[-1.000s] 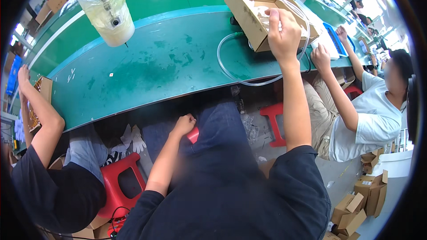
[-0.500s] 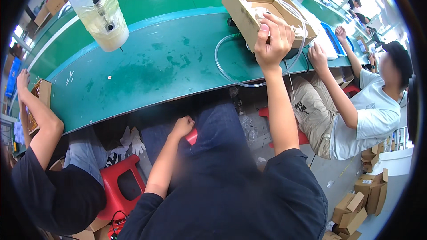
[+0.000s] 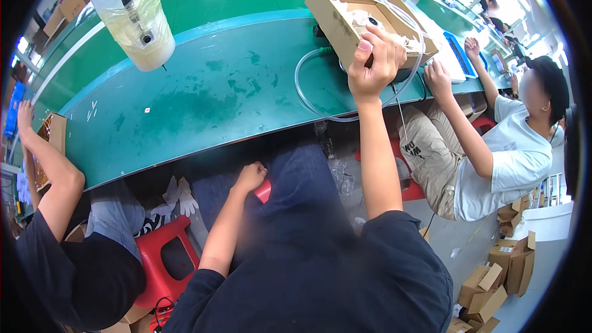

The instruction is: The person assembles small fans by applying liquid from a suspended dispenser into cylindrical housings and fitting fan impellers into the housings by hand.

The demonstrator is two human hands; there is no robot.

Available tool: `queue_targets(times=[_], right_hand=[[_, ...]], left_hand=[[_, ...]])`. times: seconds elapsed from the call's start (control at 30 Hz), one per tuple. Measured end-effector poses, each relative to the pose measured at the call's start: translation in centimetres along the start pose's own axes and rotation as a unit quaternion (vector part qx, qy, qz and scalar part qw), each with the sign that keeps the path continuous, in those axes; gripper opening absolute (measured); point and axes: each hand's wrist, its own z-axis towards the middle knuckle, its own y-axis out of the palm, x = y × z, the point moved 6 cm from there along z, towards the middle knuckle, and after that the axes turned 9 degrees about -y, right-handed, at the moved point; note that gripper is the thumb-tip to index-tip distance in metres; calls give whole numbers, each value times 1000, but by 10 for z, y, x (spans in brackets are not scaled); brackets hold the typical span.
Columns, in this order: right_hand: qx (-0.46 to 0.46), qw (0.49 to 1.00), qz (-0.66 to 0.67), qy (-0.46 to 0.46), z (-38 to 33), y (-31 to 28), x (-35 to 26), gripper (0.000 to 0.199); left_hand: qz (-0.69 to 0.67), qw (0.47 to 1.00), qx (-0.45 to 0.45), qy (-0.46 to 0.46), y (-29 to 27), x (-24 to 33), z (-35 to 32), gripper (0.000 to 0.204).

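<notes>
A shallow cardboard box (image 3: 336,21), tilted toward me, stands at the back right of the green bench. It holds white pieces (image 3: 357,18) and a small dark round part (image 3: 372,21). At the box's near wall is my right hand (image 3: 375,65), with fingers curled at the rim and thumb up; whatever they hold is hidden. My left hand (image 3: 251,176) rests loosely closed on my lap, beside a red stool seat (image 3: 263,192) that shows between my legs. Its finger undersides cannot be seen.
A translucent container (image 3: 132,31) with a black cable and a thin tip hangs over the green bench (image 3: 191,92). Clear tubing (image 3: 298,80) loops beside the box. Co-workers sit on both sides, the left one near a cardboard box (image 3: 57,132). Cartons (image 3: 484,287) lie on the floor.
My right hand has drawn slightly down, with its fingers more curled. The dark round part in the box now shows above it. My left hand stays on my lap; the view has shifted slightly.
</notes>
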Motion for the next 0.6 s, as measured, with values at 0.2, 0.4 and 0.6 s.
queue_targets(times=[0.2,0.4,0.6], right_hand=[[12,1000,0,-12,-1,1,2,18],[18,1000,8,-11,-2,1,3,18],[21,1000,14,-13,-3,1,3,18]], left_hand=[[-2,1000,-2,9,1,3,1,17],[2,1000,-2,10,3,8,0,17],[-6,1000,-13,4,2,8,-1,17]])
